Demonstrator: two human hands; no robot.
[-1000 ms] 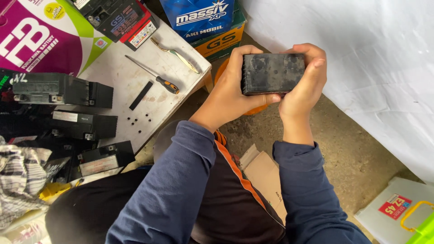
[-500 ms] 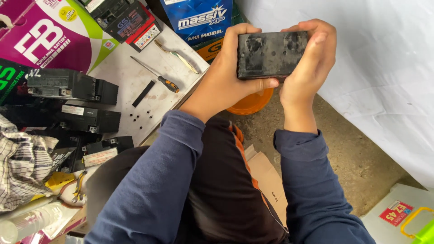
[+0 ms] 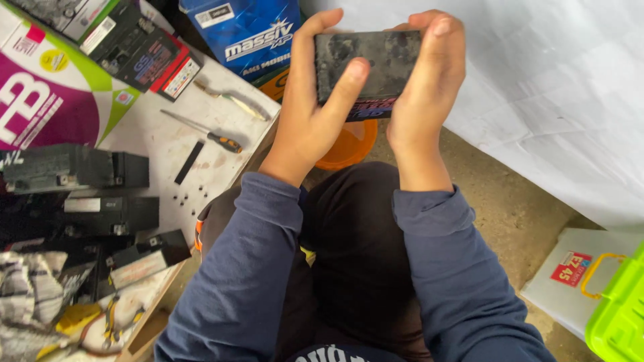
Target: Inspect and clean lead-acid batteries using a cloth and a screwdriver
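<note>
In the head view, the person is sitting with both arms in dark blue sleeves reaching forward, and both hands are holding up one small black battery, grimy and grey on the face turned toward the camera. The left hand is wrapping around the battery's left end, its thumb pressing across the front face, so its grip is clamped on the battery. The right hand is clamping the right end, fingers curling over the top edge. The battery is being held in the air above an orange bowl that is sitting on the floor just beyond the person's knees.

To the left, a white counter is carrying a screwdriver with an orange and black handle, a thin black strip and a few tiny dark screws. Several more black batteries are lying along the counter's left side. A blue box is standing behind the hands. At the lower right, a lime-green case is showing at the frame's edge.
</note>
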